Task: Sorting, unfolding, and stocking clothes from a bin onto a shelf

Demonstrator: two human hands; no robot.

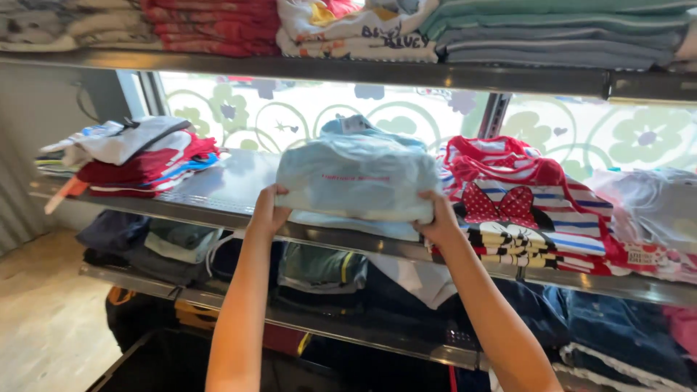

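Observation:
Both my hands hold a folded pale blue garment (pixel 356 178) above the middle metal shelf (pixel 232 190). My left hand (pixel 269 210) grips its lower left corner and my right hand (pixel 440 218) grips its lower right corner. Under it lies a short stack of similar pale blue folded clothes (pixel 348 223). Just right of my right hand sits a pile of red, white and striped garments (pixel 526 210) with a polka-dot bow print.
A stack of red, white and blue folded clothes (pixel 134 160) lies at the shelf's left end. The upper shelf (pixel 435 72) carries more folded piles. Lower shelves hold dark folded clothing (pixel 319 272). A patterned window is behind, wooden floor (pixel 43 319) at left.

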